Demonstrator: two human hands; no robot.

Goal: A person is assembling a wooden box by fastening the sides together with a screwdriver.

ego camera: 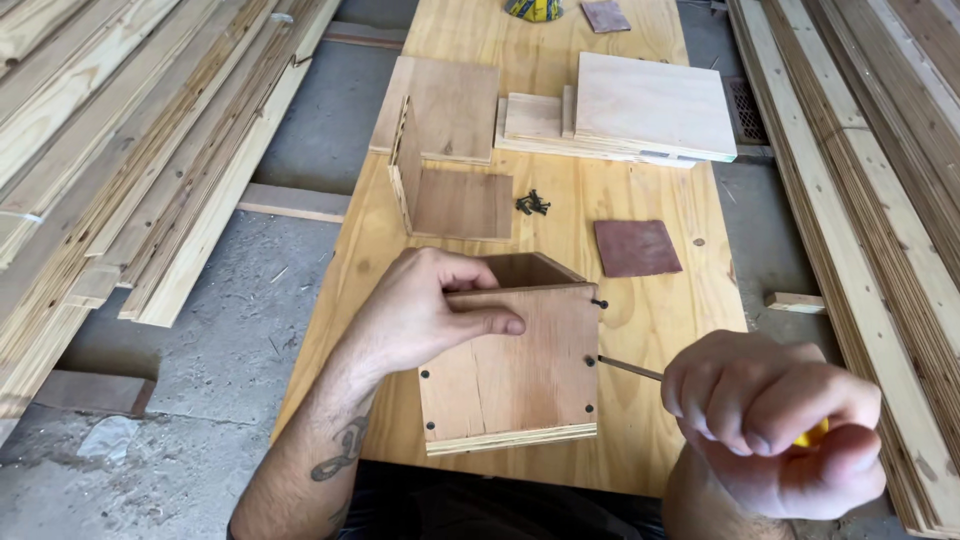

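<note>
The left hand (425,310) clamps the top edge of a small plywood box (510,365) standing near the front of the plywood surface (650,320). The right hand (775,420), fisted around a yellow-handled screwdriver (640,372), holds its shaft level, tip at a dark screw (590,362) on the box's right edge.
</note>
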